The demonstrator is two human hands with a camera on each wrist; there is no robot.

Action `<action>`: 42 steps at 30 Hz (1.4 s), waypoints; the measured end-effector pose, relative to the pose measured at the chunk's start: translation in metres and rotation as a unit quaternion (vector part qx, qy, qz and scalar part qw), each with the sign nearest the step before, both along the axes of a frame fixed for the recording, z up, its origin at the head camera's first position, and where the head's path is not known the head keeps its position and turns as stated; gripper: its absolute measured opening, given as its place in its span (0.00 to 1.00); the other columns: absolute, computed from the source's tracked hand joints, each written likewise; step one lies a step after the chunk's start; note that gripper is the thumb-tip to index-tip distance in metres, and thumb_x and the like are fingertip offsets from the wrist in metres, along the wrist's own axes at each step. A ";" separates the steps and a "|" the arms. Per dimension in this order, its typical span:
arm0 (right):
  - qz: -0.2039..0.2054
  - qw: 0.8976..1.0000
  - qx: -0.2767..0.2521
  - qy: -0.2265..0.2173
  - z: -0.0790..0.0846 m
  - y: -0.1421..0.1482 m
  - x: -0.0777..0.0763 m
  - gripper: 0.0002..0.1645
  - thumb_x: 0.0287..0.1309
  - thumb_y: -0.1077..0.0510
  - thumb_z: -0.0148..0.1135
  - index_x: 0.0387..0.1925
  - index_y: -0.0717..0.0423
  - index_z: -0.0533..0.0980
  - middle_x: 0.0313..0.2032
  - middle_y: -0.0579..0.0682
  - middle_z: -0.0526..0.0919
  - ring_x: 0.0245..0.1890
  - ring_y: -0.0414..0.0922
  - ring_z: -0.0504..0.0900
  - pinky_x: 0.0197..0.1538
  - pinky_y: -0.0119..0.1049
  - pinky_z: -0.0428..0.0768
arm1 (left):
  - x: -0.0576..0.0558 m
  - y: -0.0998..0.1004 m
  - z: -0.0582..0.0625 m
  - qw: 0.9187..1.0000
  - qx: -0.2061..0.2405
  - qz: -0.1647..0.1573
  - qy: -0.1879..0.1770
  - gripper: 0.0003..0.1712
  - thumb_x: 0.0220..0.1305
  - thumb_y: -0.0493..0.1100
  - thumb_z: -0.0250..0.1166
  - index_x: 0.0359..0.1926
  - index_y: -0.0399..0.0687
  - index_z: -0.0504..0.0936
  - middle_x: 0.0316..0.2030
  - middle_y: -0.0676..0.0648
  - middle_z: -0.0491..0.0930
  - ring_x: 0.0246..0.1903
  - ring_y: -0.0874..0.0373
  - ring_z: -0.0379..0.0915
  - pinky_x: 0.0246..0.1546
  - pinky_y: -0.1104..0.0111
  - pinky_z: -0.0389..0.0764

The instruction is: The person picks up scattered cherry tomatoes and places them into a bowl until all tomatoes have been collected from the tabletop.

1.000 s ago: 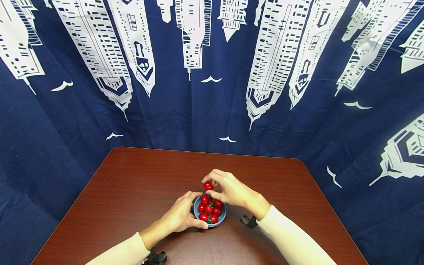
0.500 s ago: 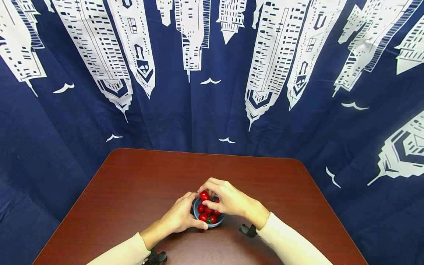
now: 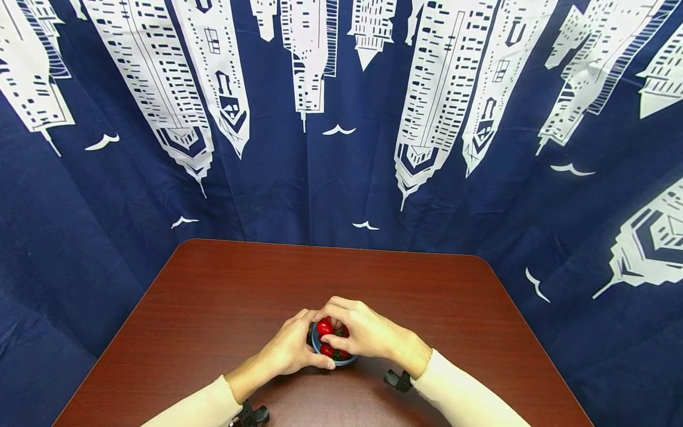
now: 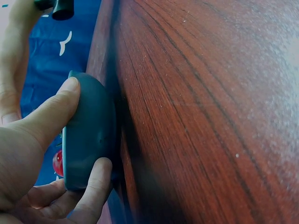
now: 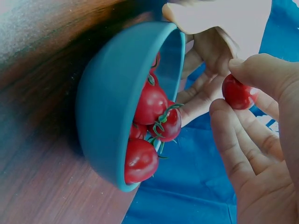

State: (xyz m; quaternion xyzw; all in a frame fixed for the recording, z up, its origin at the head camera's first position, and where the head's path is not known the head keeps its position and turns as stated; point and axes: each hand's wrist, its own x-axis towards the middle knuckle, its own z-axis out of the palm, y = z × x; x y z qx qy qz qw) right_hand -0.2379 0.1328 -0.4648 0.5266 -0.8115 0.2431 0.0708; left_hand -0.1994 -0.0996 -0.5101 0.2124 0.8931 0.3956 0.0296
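A small blue bowl (image 5: 105, 107) stands on the table with several red cherry tomatoes (image 5: 150, 103) inside, some with green stems. My left hand (image 3: 288, 349) grips the bowl from the left, its thumb at the near rim and fingers round the far side. In the left wrist view that thumb and a fingertip press the bowl's outer wall (image 4: 91, 130). Between the thumb and fingers of my right hand (image 3: 373, 332) a single cherry tomato (image 5: 237, 92) is pinched, just above the bowl's opening. From the head view, the right hand covers much of the bowl's contents.
The bowl sits toward the near part of a dark reddish-brown wooden table (image 3: 256, 279) with rounded far corners. Behind it hangs a navy cloth (image 3: 277, 196) printed with white buildings and birds. A black wrist camera (image 3: 397, 381) is strapped at the right sleeve.
My right hand has come down and slightly left with the pinched cherry tomato, from beyond the bowl's far rim to over its opening. The left hand keeps its grip on the bowl.
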 end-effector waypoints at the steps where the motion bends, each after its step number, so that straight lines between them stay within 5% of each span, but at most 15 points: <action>1: 0.001 1.000 -0.001 0.003 -0.001 0.000 0.000 0.21 0.70 0.60 0.83 0.61 0.57 0.86 0.53 0.48 0.90 0.44 0.39 0.91 0.52 0.28 0.92 | 0.000 0.000 0.000 1.000 -0.001 0.000 -0.002 0.55 0.49 0.53 0.98 0.73 0.40 0.81 0.61 0.46 0.85 0.58 0.52 0.82 0.61 0.57 0.90; 9: 0.001 1.000 0.004 0.013 -0.003 0.002 0.001 0.23 0.71 0.59 0.83 0.63 0.57 0.87 0.53 0.49 0.90 0.44 0.43 0.91 0.51 0.29 0.92 | -0.001 0.000 -0.002 1.000 0.000 -0.005 -0.012 0.55 0.52 0.53 0.97 0.75 0.39 0.80 0.64 0.44 0.85 0.60 0.52 0.82 0.62 0.54 0.91; 21: -0.066 0.996 0.027 0.050 -0.001 0.004 0.002 0.27 0.69 0.50 0.86 0.65 0.49 0.87 0.58 0.45 0.89 0.52 0.43 0.94 0.57 0.34 0.94 | 0.000 0.000 0.000 1.000 -0.008 0.000 0.000 0.58 0.51 0.54 0.97 0.77 0.39 0.79 0.61 0.44 0.85 0.59 0.50 0.83 0.62 0.51 0.91; 42: -0.091 0.995 0.004 0.050 0.000 0.016 0.003 0.23 0.74 0.48 0.81 0.66 0.42 0.88 0.59 0.41 0.91 0.55 0.42 0.94 0.58 0.40 0.95 | 0.000 0.000 -0.002 1.000 0.002 0.005 -0.002 0.61 0.49 0.54 0.98 0.78 0.36 0.79 0.63 0.43 0.86 0.61 0.48 0.83 0.64 0.50 0.90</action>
